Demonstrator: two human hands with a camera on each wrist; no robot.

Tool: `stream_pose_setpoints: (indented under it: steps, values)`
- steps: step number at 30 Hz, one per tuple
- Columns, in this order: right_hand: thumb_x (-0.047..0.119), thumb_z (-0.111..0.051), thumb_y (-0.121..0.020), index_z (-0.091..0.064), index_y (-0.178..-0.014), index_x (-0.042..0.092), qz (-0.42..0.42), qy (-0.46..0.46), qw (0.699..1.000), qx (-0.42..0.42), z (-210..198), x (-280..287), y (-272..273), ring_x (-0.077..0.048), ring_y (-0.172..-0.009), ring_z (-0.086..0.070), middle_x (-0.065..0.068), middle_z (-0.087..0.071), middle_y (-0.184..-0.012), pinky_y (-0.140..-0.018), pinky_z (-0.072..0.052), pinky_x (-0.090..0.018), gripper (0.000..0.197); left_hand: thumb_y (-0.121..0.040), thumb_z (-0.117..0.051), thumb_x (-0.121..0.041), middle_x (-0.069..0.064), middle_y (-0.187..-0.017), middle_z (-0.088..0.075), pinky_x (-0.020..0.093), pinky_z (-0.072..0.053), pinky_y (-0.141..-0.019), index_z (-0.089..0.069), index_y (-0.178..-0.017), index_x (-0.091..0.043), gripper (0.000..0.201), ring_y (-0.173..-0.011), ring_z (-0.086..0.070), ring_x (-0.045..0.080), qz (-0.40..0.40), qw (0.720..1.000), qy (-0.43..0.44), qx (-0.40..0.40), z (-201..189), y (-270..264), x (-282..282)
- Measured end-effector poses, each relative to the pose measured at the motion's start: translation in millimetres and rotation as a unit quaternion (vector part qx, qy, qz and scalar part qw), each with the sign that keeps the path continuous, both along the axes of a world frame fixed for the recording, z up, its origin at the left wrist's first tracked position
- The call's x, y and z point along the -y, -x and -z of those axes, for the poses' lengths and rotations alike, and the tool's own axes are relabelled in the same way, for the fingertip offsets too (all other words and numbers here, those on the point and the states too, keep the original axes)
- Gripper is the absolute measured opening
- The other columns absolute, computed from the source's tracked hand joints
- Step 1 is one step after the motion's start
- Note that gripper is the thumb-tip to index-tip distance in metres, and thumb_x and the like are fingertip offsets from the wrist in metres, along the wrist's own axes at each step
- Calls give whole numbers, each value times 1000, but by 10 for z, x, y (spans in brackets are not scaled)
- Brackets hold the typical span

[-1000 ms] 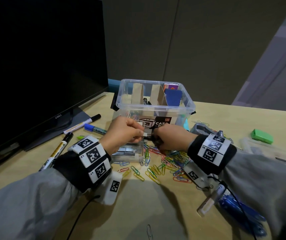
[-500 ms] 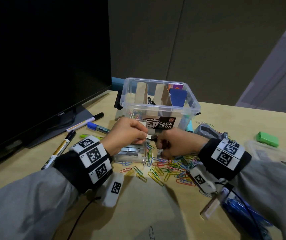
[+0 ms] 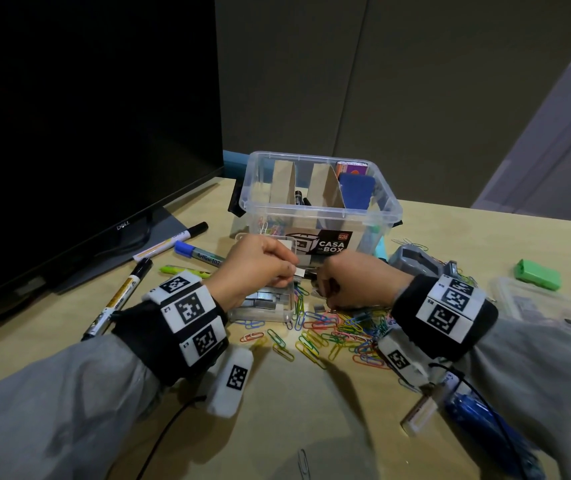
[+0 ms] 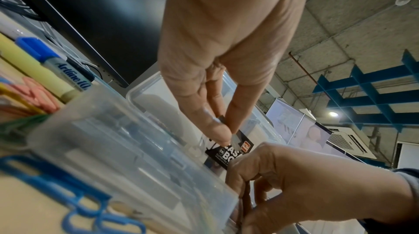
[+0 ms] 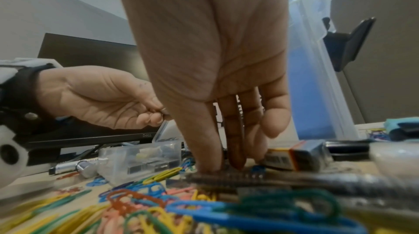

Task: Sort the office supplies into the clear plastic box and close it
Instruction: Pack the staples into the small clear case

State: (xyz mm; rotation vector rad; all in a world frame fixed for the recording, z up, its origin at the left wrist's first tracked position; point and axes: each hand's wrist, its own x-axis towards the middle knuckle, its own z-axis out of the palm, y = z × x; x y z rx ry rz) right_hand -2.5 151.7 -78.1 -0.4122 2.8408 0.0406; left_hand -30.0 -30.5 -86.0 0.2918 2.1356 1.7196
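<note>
At the centre of the head view the left hand [image 3: 256, 268] pinches a small strip of staples [image 3: 300, 271] between thumb and forefinger, above one small clear case [image 3: 263, 303] of staples lying open on the desk [image 3: 277, 410]. The right hand [image 3: 356, 282], just to its right, has its fingertips [image 5: 208, 162] pressed down together on a staple strip [image 5: 226, 177] on the desk; its grip is a pinch. One clear plastic box [image 3: 318, 209] stands open just behind both hands, with two cardboard dividers [image 3: 282, 183] inside. Coloured paper clips [image 3: 339, 334], too many to count, lie scattered below the right hand. Four markers [image 3: 169, 242] lie at the left, by one monitor [image 3: 86, 116]. One green eraser [image 3: 536, 273] sits at the right edge.
</note>
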Motion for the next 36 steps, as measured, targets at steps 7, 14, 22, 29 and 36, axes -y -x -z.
stream_pose_setpoints:
  steps: [7,14,22,29,36]
  values:
    - [23,-67,-82,-63,-80,17,-9,30,999,-30,10,20,0,-19,-77,-57,-1,-60,-87,-66,-52,-31,7,-84,-64,13,18,-80,-68,21,-59,-64,-68,-84,0,14,-67,-70,17,-16,1000,-15,6,1,-25,-5]
    - [9,-65,-80,-55,-78,18,70,240,963,-100,-54,-37,-7,-6,-61,-49,6,-56,-71,-56,-39,-15,13,-85,-62,13,20,-95,-69,21,-59,-67,-70,-88,1,14,-82,-72,26,-50,998,-35,18,6,-13,3]
    - [3,-59,-86,-68,-92,13,60,315,942,-100,-99,-28,-25,-21,-73,-65,-2,-68,-79,-72,-56,-36,15,-86,-62,12,21,-94,-69,19,-58,-67,-70,-83,-3,17,-80,-73,24,-55,997,-52,33,0,-24,-3]
    - [10,-60,-94,-64,-84,21,73,340,931,-108,-64,15,-32,-16,-64,-68,-3,-71,-73,-68,-58,-36,15,-86,-58,16,22,-93,-68,19,-58,-66,-65,-98,6,16,-74,-72,21,-31,990,-112,77,-31,-86,6]
    - [12,-60,-94,-70,-94,12,59,342,933,-99,-60,126,-9,-8,-64,-67,1,-72,-74,-64,-56,-24,10,-87,-59,14,16,-86,-72,19,-58,-67,-62,-111,4,27,-73,-73,17,30,990,-116,75,-93,-106,97]
